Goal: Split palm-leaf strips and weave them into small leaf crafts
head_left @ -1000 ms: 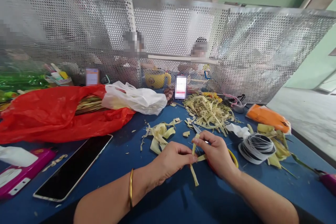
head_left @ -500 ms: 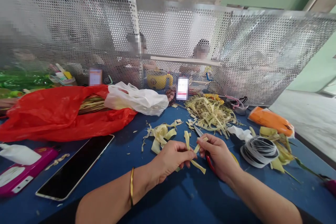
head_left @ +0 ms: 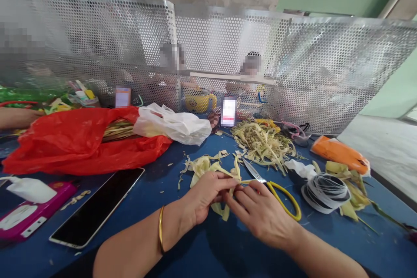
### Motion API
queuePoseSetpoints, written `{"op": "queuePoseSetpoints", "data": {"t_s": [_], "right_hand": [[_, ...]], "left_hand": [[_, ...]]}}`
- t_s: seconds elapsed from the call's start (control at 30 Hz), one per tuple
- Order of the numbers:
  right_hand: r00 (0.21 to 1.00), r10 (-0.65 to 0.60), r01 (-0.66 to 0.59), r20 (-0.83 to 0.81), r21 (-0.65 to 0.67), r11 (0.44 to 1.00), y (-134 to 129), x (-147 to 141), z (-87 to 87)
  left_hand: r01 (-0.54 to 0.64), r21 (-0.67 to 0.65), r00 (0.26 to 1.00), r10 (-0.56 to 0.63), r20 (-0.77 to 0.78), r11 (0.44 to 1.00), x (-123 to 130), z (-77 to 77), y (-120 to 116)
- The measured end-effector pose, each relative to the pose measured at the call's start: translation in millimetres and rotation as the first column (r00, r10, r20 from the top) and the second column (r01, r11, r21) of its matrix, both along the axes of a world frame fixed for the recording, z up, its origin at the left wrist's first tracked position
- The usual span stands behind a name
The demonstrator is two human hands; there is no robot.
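Your left hand (head_left: 208, 195) pinches the strips (head_left: 237, 168) between thumb and fingers, above the bench (head_left: 156, 186). One end points away from you past that grip, another runs rightward; others hang below toward you. Your right hand (head_left: 263, 215) meets them from the right, fingers curled; you can't tell whether it pinches. It's the hand nearer the scissors (head_left: 256, 173), just beyond, blades angled away and left. You can read no brand, label or writing.
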State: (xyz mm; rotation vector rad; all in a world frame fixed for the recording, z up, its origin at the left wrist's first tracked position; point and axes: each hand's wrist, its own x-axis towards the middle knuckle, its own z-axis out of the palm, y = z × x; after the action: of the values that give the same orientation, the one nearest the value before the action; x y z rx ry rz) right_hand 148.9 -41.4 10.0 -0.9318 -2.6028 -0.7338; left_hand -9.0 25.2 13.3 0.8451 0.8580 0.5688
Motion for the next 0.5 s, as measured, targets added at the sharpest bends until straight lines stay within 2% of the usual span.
{"op": "queuePoseSetpoints", "data": {"t_s": [0.1, 0.33, 0.5], "right_hand": [[0.998, -0.055, 0.054, -0.017, -0.016, 0.998, 1.1, -3.3, -4.6], [0.963, 0.003, -0.026, -0.270, -0.081, 0.996, -3.4, -1.4, -9.7], [0.947, 0.066, -0.102, -0.315, -0.099, 0.990, -5.8, -5.0, -10.6]], "left_hand": [[0.008, 0.028, 1.000, -0.009, 0.013, 1.000, 2.3, -1.7, -2.1], [-0.104, 0.030, 0.992, 0.102, 0.077, 0.994, 7.5, -11.0, -5.8], [-0.165, 0.078, 0.986, 0.161, 0.053, 0.983, 10.4, -13.3, -11.1]]}}
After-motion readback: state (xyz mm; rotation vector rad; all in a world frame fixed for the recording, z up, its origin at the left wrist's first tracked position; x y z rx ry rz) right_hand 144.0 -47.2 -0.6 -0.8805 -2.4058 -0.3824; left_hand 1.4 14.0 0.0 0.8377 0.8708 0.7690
